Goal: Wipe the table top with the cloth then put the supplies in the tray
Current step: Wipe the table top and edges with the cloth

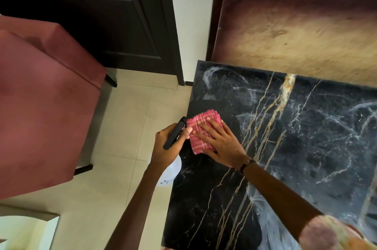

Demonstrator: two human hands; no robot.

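Right hand (221,143) flat, fingers spread, pressing cloth (201,130) at table (306,137) left edge, left hand (167,145) gripping sprayer (175,133) off the edge: keep palm pressure even, sweep overlapping strokes rightward over streaks.

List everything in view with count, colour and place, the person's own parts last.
table top: one, black marble with gold veins, right.
cloth: one, red check, folded, near table's left edge.
spray bottle: one, white with black trigger, beside table's left edge.
chair: one, dusty red, left.
door: one, dark, top left.
wooden panel: one, brown, behind table.
floor: pale tiles.
bracelet: one, dark, right wrist.
left hand: grips bottle.
right hand: flat on cloth.
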